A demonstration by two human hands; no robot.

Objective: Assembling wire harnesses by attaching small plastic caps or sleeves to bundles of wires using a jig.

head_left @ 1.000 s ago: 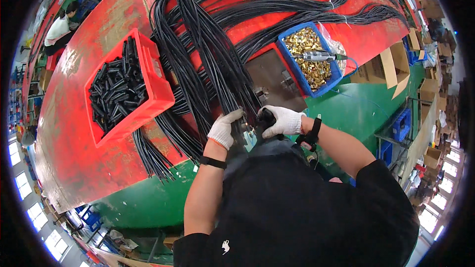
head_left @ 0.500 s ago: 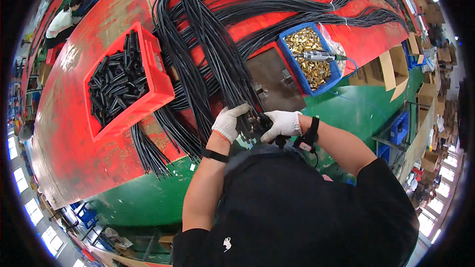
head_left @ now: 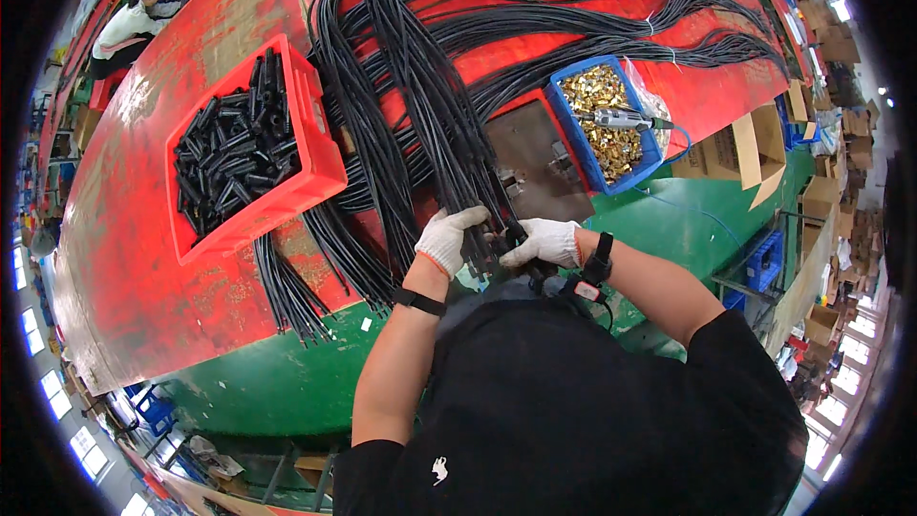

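Observation:
A thick bundle of black cables (head_left: 435,100) runs down the table toward me, its ends meeting at my hands. My left hand (head_left: 447,237), in a white knitted glove, is closed round the left side of these ends, thumb stretched across them. On their right side my right hand (head_left: 543,243), gloved the same way, pinches a dark piece that looks like a black cable end; its tip is partly hidden by the fingers. Left of the bundle, a red bin (head_left: 322,155) holds many black tubular sleeves (head_left: 234,148).
A blue bin (head_left: 604,183) of brass-coloured fittings (head_left: 611,148), with a pneumatic tool (head_left: 621,118) on top, stands right of a brown metal plate (head_left: 540,158). More cable bundles (head_left: 535,14) cross the red table (head_left: 124,258). An open cardboard box (head_left: 755,153) sits at right. Another person (head_left: 129,29) is far left.
The view has shifted slightly. Both hands stay at the cable ends; my right hand has turned a little, and the thick black piece at its fingers shows less.

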